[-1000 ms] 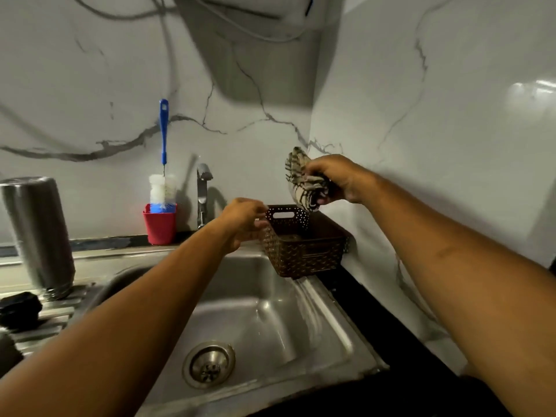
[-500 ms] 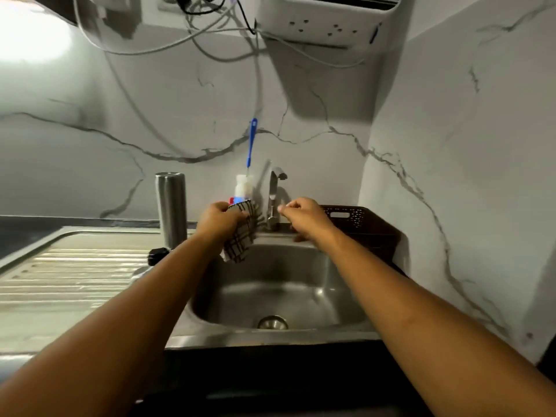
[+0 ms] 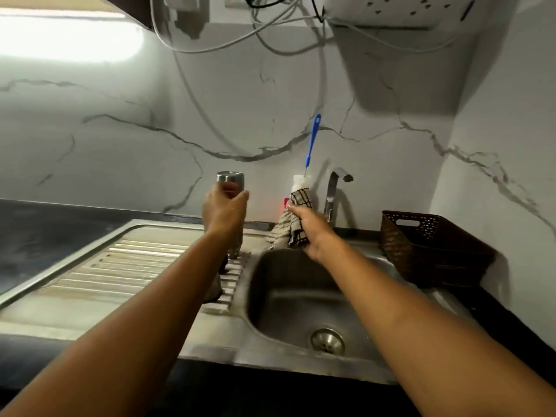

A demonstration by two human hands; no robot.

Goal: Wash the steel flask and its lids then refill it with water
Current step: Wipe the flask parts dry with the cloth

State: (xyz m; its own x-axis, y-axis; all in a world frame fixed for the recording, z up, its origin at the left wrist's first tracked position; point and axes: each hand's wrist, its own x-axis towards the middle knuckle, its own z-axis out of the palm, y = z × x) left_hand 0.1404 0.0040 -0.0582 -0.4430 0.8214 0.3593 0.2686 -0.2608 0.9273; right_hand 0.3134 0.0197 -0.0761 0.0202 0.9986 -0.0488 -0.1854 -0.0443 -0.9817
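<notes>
ITEM 1: steel flask (image 3: 230, 179). Upright, base on ribbed drainboard (image 3: 120, 266) just L of sink (image 3: 301, 296) bowl. L hand (image 3: 224, 213) wrapped round upper body: thumb on R side, other fingers curled behind, firm grip. Top end shows above the hand, lower end below the wrist. Brushed steel, cylindrical, hand reflected in it

ITEM 2: checked cloth (image 3: 296, 219), beige w/ dark lines. Bunched in R hand (image 3: 310, 233), fingers closed on it, held over back edge of sink, in front of tap (image 3: 332, 191)

MISC: blue-handled brush (image 3: 311, 142) in red cup (image 3: 285, 203) at wall; brown basket (image 3: 433, 245) R of sink
</notes>
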